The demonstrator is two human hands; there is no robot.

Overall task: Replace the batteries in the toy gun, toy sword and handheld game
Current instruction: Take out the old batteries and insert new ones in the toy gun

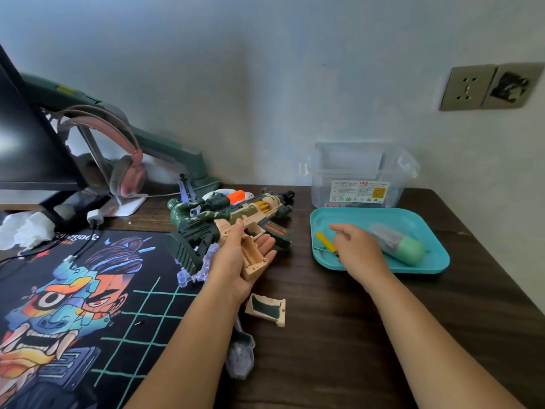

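Across the flat left hand (233, 262), fingers straight, the toy gun (230, 214) rests, grip compartment open. Right hand (359, 249), loosely curled, empty, hovers over tray (427, 270) beside screwdriver (324, 240). Risk: unclamped gun slides off; 1 loose cover (267, 309) gets knocked away.

Kind of place: a home desk corner, set up for computer use, is shown.
Screen: a dark monitor (26, 143) is carried on a green monitor arm (153, 143) at the left.
Audio: pink headphones (126, 172) are hung on a stand beside it.
Surface: a dark wooden desk (339, 335) is partly covered by an illustrated desk mat (59, 305).
Walls: a plain painted wall (265, 84) is fitted with a wall socket (467, 87).
Playthings: a toy gun (236, 211) is seen among the things.
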